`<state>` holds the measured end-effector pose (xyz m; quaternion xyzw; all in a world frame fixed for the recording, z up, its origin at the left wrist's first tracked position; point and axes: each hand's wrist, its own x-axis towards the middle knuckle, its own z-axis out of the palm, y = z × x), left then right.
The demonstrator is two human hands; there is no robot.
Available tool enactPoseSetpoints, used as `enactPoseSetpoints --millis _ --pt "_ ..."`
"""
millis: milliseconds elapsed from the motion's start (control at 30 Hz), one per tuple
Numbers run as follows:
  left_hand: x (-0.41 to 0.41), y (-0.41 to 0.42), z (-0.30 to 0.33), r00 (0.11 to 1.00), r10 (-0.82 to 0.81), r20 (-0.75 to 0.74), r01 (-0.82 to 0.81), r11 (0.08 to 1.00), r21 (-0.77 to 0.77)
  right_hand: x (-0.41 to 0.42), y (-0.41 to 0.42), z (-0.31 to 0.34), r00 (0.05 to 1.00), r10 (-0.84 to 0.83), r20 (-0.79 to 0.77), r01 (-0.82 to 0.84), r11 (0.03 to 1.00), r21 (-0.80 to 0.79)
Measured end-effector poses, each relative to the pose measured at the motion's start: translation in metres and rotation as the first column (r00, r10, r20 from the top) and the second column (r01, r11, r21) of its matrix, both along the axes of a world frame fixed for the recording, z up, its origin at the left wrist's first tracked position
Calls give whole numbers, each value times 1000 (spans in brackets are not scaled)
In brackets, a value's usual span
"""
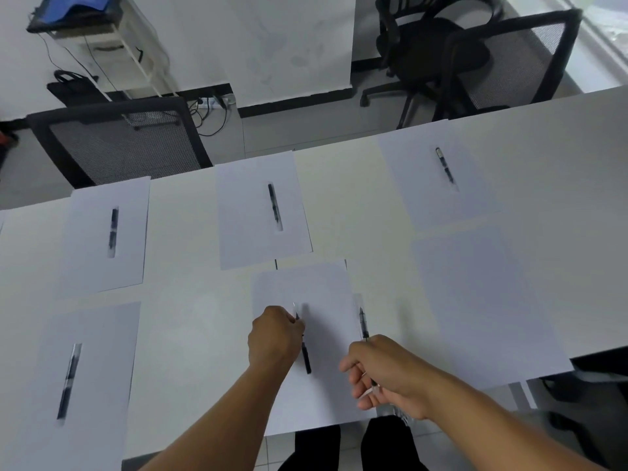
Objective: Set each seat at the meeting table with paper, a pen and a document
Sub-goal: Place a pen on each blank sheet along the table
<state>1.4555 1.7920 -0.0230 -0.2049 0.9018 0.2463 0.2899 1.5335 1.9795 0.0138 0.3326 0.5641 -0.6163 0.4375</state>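
Standing at the near edge of a white table [190, 321] — six paper sheets laid out in two rows. Far row: three sheets, each with a black pen lying on it, far-left pen [114, 231], far-middle pen [274, 206], far-right pen [445, 165]. Near row: near-left sheet [85, 368] carries its pen [69, 380]; near-right sheet [482, 300] is bare.

Left hand [274, 336] over the middle near sheet [316, 351], fingers pinching the upper end of a black pen [306, 356] that lies on that sheet. Right hand [387, 372] beside it at the sheet's right edge, fingers curled round another pen [364, 326], its tip pointing away toward the far row. Motion blur on both.

Two mesh-backed chairs [119, 144] stand beyond the far edge.
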Motion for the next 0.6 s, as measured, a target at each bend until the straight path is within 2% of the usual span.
enactPoseSetpoints --millis 600 --pt "-3 -6 -21 998 27 59 -25 999 -23 1 2 -10 1000 -17 13 17 1000 18"
